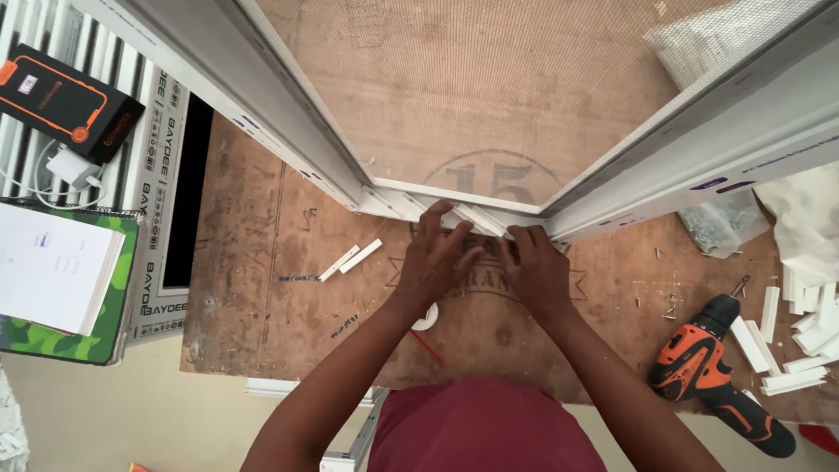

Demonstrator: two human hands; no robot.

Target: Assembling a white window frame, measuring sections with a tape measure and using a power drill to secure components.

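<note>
While the big white window frame (612, 188) sprawls over the scuffed plywood worktop (262, 288) with its near rail just beyond the person, it looks stiff, long and awkward rather than heavy, best steadied by its rails close to a corner. Both hands work at that near rail: the left hand (434, 262) presses spread fingers on a thin white strip (476, 218), and the right hand (535, 267) curls over its end, neither fully clenched. Light and likely snappable, the strip wants fingertip hold near its ends; an orange drill (712, 371) lies well apart.
</note>
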